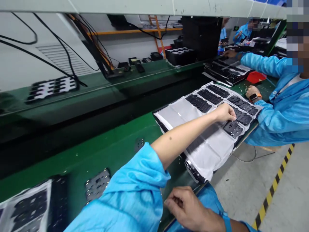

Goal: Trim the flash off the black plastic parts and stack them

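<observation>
My left hand (225, 112) reaches across to a tray (210, 158) lined with white sheet. Its thumb and fingers are pinched together at the upper edge of a flat black plate with holes (233, 129); what sits between the fingertips is hidden. Rows of thin black parts (199, 103) lie overlapping in the tray's far and right sections, while its near left part shows bare white lining. My right hand (185, 206) is low by the bench's front edge, fingers curled in, with nothing visible in it.
On the green bench lie a grey perforated plate (98, 183), a smaller plate (139, 144) and a lined tray (49, 206) at lower left. A co-worker's sleeve (277, 112) is close on the right, near a red scoop-like container (256, 77). A dark channel (116, 112) runs behind.
</observation>
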Demonstrator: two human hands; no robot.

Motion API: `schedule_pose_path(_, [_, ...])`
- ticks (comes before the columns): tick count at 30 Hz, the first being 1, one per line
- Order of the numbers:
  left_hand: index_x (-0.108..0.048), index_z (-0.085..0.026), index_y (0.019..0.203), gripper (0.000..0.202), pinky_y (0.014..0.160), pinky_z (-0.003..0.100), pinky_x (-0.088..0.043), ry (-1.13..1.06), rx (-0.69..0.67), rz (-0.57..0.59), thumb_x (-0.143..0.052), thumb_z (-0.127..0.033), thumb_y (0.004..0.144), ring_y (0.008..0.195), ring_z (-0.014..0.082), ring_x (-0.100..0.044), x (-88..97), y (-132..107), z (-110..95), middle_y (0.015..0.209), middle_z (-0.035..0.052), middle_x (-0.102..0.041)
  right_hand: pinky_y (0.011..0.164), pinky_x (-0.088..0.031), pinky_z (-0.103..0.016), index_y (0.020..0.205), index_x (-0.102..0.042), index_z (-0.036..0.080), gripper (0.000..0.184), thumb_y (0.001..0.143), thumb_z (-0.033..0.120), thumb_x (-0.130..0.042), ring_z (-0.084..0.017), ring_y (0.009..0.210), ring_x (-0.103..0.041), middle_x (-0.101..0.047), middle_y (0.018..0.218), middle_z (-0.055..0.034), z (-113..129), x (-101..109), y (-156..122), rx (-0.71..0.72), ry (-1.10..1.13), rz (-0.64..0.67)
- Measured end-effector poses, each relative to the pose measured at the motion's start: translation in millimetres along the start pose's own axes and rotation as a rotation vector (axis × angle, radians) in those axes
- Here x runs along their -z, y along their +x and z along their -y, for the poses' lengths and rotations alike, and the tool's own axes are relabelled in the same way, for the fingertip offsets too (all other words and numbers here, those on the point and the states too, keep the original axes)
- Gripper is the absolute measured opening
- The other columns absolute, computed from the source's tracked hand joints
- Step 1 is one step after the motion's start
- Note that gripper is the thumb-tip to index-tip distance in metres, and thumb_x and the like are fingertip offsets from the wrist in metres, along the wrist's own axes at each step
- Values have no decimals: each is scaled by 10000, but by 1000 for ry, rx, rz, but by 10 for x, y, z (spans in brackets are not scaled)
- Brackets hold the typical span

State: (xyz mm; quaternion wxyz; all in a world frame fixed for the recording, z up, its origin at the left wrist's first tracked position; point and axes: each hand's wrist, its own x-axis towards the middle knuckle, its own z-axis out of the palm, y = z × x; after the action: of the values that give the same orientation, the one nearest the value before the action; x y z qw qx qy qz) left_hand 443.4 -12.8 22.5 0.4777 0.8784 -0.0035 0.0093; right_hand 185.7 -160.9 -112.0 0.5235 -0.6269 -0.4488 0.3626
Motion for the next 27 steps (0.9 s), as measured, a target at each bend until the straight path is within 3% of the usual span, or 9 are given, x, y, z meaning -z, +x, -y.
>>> schedule_pose_path(4, [-800,-139,713,158,909,331,-556,168,-32,10,-845,-19,805,833,205,-719,-69,72,63,789,60,-776,575,-344,-257,697,-604,204,311,985,303,-667,-122,590,-490,-531,631,39,14,20,16,13,40,30])
schedule_pose_path(9, [-830,-137,894,31,943,379,-558,328,-51,25,-828,-113,873,1036,290,-740,-94,-18,63,1000,134,-812,582,-350,-266,715,-621,203,345,1018,364,-651,-132,616,-504,-547,643,31,-20,24,16,10,26,23])
schedule_pose_path(11, [-828,-134,970,69,977,402,-549,368,-51,9,-809,-142,904,1126,319,-727,-96,-83,35,1108,161,-804,585,-347,-270,725,-617,206,349,1028,377,-637,-135,616,-507,-548,648,29,-28,33,15,10,11,27])
schedule_pose_path(15, [-812,-141,1047,111,960,390,-541,450,-66,-43,-734,-171,975,1163,319,-717,55,-290,24,1197,164,-780,599,-356,-268,741,-604,211,359,1061,373,-590,-136,622,-519,-562,664,23,-16,79,-24,30,-21,50])
schedule_pose_path(18, [-804,-145,1038,131,919,358,-532,503,-98,-126,-680,-166,1001,1128,296,-721,477,-541,165,1174,142,-781,595,-370,-263,731,-574,215,412,1105,384,-535,-136,613,-535,-560,658,19,-47,129,-79,61,-50,69])
schedule_pose_path(21, [-811,-128,1016,173,952,347,-518,533,-27,-302,-640,-133,987,1103,276,-728,1172,-987,465,1130,129,-798,588,-392,-260,744,-586,220,424,1125,395,-526,-140,590,-556,-566,646,20,-148,154,-116,97,-44,98])
schedule_pose_path(24, [-818,-94,1040,246,1002,345,-513,609,232,-501,-580,-99,976,1080,247,-739,1865,-1646,814,1100,129,-812,602,-410,-260,695,-534,226,468,1132,391,-525,-138,571,-563,-549,622,24,-252,128,-147,93,-22,72])
schedule_pose_path(27, [-802,-89,1080,235,1009,360,-520,653,620,-541,-601,-133,967,1091,247,-734,2250,-2309,1156,1140,142,-807,599,-401,-257,667,-498,225,494,1141,366,-505,-126,548,-561,-534,600,30,-314,86,-168,120,-40,58])
